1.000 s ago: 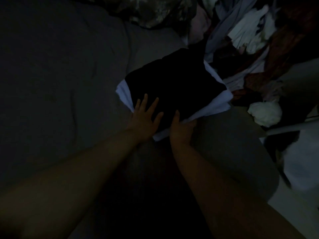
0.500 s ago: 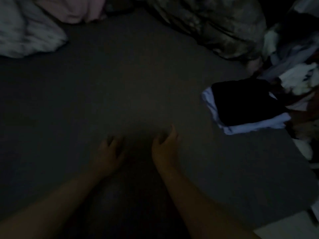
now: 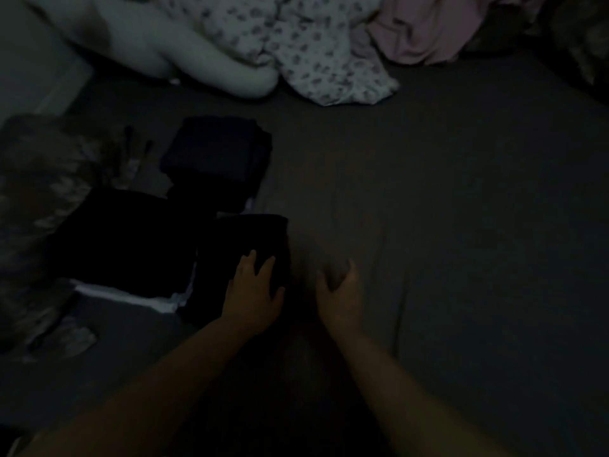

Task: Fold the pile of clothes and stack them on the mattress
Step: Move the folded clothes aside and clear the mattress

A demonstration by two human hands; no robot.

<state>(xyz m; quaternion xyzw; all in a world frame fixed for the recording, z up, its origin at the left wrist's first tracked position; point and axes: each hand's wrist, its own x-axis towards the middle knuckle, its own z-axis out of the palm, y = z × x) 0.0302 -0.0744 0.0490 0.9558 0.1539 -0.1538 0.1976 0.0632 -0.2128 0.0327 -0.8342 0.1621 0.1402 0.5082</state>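
Very dim; the dark folded stacks (image 3: pixel 131 245) at your left blur together, their count unclear. Half a second ago both your hands hovered over bare mattress (image 3: pixel 461 225) with one stack far right; now your left hand (image 3: pixel 253 291) lies flat, fingers spread, on a dark folded garment (image 3: pixel 244 239). Right hand (image 3: pixel 339 291) loosely curled, holding nothing. Soft floral bedding (image 3: pixel 316 51) is cut off at top.
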